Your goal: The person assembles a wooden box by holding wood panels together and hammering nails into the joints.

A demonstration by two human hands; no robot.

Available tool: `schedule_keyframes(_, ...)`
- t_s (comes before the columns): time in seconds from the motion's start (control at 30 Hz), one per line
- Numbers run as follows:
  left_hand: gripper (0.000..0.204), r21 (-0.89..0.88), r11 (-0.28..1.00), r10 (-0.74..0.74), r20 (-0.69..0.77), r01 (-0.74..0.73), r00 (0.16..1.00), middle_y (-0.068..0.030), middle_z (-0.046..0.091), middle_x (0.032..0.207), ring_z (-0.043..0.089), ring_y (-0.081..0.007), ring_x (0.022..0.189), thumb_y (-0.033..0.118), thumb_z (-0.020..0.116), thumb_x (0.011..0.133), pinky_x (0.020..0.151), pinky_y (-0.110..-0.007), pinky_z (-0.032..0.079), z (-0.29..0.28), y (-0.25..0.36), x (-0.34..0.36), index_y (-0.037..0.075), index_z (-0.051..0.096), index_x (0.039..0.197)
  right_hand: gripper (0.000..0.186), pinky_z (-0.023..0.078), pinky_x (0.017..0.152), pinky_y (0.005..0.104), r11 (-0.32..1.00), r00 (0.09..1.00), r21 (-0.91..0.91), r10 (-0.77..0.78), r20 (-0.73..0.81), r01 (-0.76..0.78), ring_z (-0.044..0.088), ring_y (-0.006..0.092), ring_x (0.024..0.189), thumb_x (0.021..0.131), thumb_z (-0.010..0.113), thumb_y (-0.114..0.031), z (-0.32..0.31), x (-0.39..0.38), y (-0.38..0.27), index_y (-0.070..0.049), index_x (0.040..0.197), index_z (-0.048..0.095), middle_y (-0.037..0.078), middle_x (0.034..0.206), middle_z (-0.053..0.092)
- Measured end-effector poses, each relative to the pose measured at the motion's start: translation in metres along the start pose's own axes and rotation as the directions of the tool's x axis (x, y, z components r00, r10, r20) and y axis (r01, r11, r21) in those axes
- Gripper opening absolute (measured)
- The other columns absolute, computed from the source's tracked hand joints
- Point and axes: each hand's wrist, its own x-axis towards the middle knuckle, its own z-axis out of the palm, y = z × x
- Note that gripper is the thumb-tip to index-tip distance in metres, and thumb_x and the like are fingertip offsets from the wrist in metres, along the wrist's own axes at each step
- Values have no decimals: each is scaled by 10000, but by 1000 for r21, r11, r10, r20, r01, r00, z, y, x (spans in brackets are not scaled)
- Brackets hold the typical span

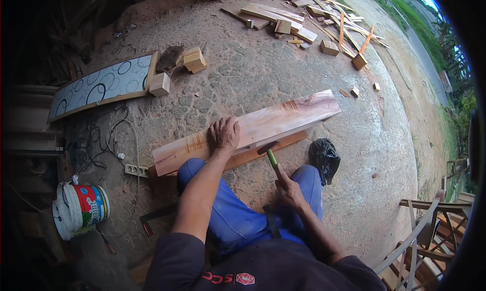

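Observation:
A long, pale pinkish wooden plank [263, 123] lies across in front of my knees, slanting up toward the right. Its top has darker rough patches. Below its near edge shows a second, browner board [243, 158]. My left hand [224, 134] rests on the plank's upper face with the fingers spread over it. In my right hand [289, 190] is a hammer [273, 158] with a green and brown handle. The hammer's dark head is beside the plank's near edge; whether it touches the wood I cannot tell. A black plastic bag [324, 161] lies by my right knee.
Wood offcuts [304, 22] are heaped at the far right. Several blocks [195, 60] lie near a panel with circle patterns [106, 83]. At left are a power strip [135, 170], loose cables and a paint bucket [81, 210]. A rack [425, 230] stands at lower right.

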Motion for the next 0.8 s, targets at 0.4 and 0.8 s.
schedule_keyframes(0.4, 592, -123, 981, -80, 454, 152, 887, -141, 698, 1204, 636, -338, 1149, 623, 592, 912, 1018, -488, 385, -2, 5, 49, 148, 633, 1264, 260, 548, 850, 430, 909, 819, -78, 328, -470, -409, 698, 370, 972, 977, 571, -228, -78, 12, 129, -74, 1105, 738, 187, 1023, 727)
schedule_keyframes(0.8, 521, -58, 997, -25, 335, 47, 942, -160, 694, 1186, 594, -371, 1155, 556, 554, 954, 1069, -475, 335, 11, -6, 42, 122, 630, 1232, 232, 516, 912, 520, 581, 551, -88, 700, -454, -809, 643, 438, 1091, 875, 546, -138, -82, 45, 232, -47, 1058, 655, 237, 1150, 681)
